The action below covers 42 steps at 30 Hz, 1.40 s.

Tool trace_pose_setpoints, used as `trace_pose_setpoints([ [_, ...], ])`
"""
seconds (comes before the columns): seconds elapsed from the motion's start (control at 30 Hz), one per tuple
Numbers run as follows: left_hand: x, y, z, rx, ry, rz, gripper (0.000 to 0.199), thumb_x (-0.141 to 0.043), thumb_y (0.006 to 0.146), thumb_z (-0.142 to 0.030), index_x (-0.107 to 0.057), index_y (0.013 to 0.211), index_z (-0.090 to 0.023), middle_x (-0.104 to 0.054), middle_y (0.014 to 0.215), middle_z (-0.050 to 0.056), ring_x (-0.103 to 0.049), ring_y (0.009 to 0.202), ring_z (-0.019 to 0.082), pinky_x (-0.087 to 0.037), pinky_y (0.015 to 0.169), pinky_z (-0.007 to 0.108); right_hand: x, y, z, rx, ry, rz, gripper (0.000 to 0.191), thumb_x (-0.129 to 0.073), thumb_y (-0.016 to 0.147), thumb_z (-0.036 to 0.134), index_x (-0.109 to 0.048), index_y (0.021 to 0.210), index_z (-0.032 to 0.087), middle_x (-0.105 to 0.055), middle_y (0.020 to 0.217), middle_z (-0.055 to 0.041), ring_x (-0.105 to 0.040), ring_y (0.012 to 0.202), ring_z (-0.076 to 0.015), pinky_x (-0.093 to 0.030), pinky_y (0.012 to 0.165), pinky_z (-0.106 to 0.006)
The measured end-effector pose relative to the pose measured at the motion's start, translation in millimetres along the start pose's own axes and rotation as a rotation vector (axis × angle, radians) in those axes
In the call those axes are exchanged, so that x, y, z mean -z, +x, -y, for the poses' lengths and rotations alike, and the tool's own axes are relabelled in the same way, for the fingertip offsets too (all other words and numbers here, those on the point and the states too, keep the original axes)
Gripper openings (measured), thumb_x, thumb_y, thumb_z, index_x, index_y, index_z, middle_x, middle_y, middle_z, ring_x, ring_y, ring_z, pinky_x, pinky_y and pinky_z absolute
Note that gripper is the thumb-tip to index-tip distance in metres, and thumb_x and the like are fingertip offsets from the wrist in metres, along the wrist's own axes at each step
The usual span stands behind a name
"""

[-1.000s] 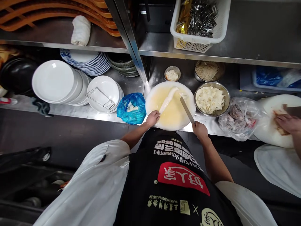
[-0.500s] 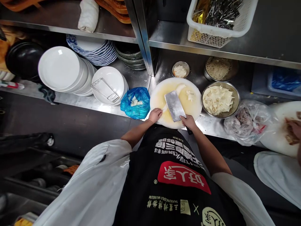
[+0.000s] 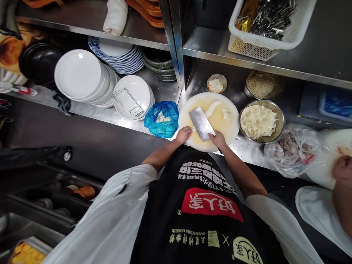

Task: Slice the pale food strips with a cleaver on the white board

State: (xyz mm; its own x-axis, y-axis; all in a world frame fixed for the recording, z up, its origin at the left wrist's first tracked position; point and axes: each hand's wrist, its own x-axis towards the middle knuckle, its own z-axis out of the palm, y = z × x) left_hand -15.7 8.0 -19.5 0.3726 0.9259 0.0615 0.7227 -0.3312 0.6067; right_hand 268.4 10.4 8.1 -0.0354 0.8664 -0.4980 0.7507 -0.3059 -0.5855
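My right hand (image 3: 217,140) grips the handle of a broad cleaver (image 3: 202,124), its blade over a round white cutting board (image 3: 232,126). At the board's lower left, my left hand (image 3: 183,135) has its fingers curled and pressed together. A small pale food piece (image 3: 193,129) shows at those fingertips, beside the blade; most of it is hidden. Farther back on the board lie a longer whitish piece (image 3: 213,107) and a few pale slices (image 3: 226,114). A steel bowl of pale flat slices (image 3: 258,121) stands right of the board, and a blue plastic bag (image 3: 158,126) sits left.
Stacked white plates (image 3: 79,75) stand left, with a wire rack (image 3: 128,102) on one stack. Behind the board are a small bowl (image 3: 216,84) and a bowl of shreds (image 3: 261,84). A shelf edge (image 3: 247,62) overhangs. A clear bag (image 3: 293,146) and a co-worker's hand (image 3: 343,168) are at right.
The cleaver has shifted left across the board towards my left hand, baring more of the longer whitish piece. A co-worker's hand has come into sight at the right edge. The view has moved slightly.
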Motion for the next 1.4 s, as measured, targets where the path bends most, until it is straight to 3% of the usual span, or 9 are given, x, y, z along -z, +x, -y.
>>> trace_pose_setpoints([
  [0.1,-1.6,-1,2,-0.016,0.005,-0.016,0.023,-0.054,0.090,-0.009,-0.075,0.091,-0.018,-0.071,0.108,0.007,-0.065,0.100,0.018,-0.053,0.093,0.030,1,4,6,0.020,-0.111,-0.081,0.046,-0.059,0.093,0.057,-0.069,0.104,0.014,-0.074,0.095,-0.0131,-0.068,0.090,-0.0270,-0.049,0.078,-0.031],
  [0.33,-5.6,-3,6,-0.063,0.033,-0.036,0.021,-0.055,0.090,-0.009,-0.074,0.087,-0.017,-0.071,0.107,0.008,-0.064,0.098,0.018,-0.053,0.092,0.031,8,21,27,0.015,-0.168,-0.004,0.052,-0.061,0.089,0.065,-0.070,0.102,0.015,-0.074,0.098,-0.0133,-0.067,0.093,-0.0277,-0.047,0.077,-0.029],
  [0.63,-7.1,-3,7,-0.050,0.029,-0.047,0.021,-0.055,0.090,-0.009,-0.074,0.089,-0.018,-0.070,0.108,0.007,-0.064,0.099,0.018,-0.053,0.092,0.031,11,9,9,0.046,-0.181,0.014,0.048,-0.063,0.089,0.062,-0.072,0.103,0.017,-0.075,0.097,-0.0100,-0.067,0.093,-0.0273,-0.047,0.077,-0.029],
  [0.97,-8.5,-4,7,-0.024,0.006,-0.029,0.020,-0.055,0.089,-0.010,-0.073,0.087,-0.018,-0.069,0.109,0.008,-0.064,0.101,0.018,-0.053,0.093,0.030,14,13,14,0.042,-0.169,0.049,0.047,-0.064,0.090,0.059,-0.072,0.107,0.016,-0.075,0.104,-0.0108,-0.067,0.098,-0.0264,-0.046,0.081,-0.028],
  [1.23,-5.8,-5,8,-0.006,-0.003,0.016,0.021,-0.054,0.089,-0.009,-0.073,0.088,-0.018,-0.069,0.115,0.009,-0.064,0.108,0.019,-0.052,0.099,0.033,10,12,19,0.056,-0.237,0.084,0.049,-0.063,0.090,0.062,-0.072,0.104,0.016,-0.075,0.099,-0.0113,-0.067,0.095,-0.0265,-0.045,0.076,-0.027],
  [1.4,-6.7,-5,10,-0.009,-0.003,0.035,0.022,-0.054,0.088,-0.007,-0.073,0.086,-0.018,-0.070,0.114,0.009,-0.063,0.110,0.019,-0.052,0.100,0.034,7,10,15,0.066,-0.278,0.047,0.053,-0.060,0.091,0.065,-0.071,0.106,0.015,-0.074,0.101,-0.0126,-0.067,0.096,-0.0274,-0.045,0.077,-0.028],
])
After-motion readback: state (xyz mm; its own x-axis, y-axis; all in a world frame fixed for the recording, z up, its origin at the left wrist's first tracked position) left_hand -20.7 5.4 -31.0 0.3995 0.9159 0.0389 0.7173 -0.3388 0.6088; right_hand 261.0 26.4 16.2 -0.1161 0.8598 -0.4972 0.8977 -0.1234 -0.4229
